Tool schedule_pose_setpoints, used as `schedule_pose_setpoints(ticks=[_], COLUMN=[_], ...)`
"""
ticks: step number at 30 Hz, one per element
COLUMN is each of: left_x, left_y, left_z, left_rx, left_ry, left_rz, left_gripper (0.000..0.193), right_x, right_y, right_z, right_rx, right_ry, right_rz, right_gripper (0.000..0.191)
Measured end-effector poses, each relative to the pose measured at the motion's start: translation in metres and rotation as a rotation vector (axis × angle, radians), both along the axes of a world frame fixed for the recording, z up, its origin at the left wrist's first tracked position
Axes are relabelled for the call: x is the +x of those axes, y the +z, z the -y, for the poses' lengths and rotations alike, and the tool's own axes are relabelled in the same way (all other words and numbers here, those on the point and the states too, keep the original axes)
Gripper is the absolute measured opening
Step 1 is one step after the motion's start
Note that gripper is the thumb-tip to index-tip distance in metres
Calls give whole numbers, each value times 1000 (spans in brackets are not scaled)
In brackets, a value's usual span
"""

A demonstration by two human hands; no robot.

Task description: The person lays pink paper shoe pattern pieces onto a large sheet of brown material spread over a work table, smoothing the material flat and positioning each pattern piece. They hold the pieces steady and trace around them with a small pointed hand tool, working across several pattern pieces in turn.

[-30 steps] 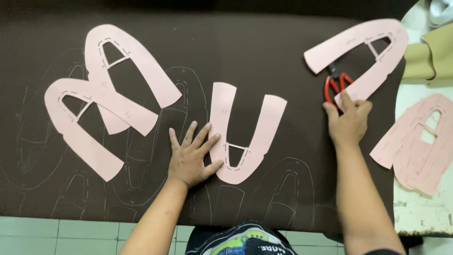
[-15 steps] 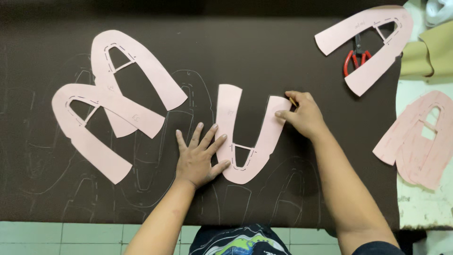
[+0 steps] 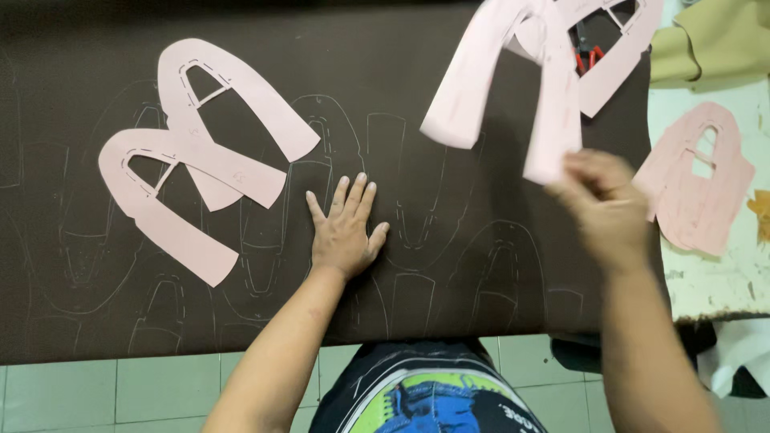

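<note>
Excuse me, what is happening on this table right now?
A person holds a pink U-shaped pattern piece up in the right hand, above a dark brown sheet covered with chalk outlines. The left hand lies flat on the sheet. Two more pink pieces overlap at the left, and red scissors lie at the top right.

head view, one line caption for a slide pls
Right hand lifts a pink U-shaped paper pattern off the chalk-marked dark brown sheet while the left hand lies flat on it.
</note>
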State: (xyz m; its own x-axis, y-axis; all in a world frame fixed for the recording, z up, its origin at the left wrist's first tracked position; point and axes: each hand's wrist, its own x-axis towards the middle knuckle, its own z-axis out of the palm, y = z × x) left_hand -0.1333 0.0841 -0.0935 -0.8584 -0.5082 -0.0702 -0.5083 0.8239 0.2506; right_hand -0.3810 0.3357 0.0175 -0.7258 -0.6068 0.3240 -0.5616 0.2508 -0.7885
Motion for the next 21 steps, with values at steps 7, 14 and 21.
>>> schedule_pose_setpoints(ticks=[7, 14, 21], left_x=[1, -4, -14], left_y=[5, 3, -10], left_z=[2, -4, -25], left_rx=[-4, 66, 155], left_ry=[12, 79, 201], left_rz=[-55, -143, -342], left_gripper=[76, 72, 57], right_x=[24, 7, 4], right_y=[-72, -84, -86], right_z=[-8, 12, 23], right_rx=[23, 125, 289], right_ry=[-331, -286, -234], right_rz=[402, 695, 636], right_gripper=[38, 23, 25])
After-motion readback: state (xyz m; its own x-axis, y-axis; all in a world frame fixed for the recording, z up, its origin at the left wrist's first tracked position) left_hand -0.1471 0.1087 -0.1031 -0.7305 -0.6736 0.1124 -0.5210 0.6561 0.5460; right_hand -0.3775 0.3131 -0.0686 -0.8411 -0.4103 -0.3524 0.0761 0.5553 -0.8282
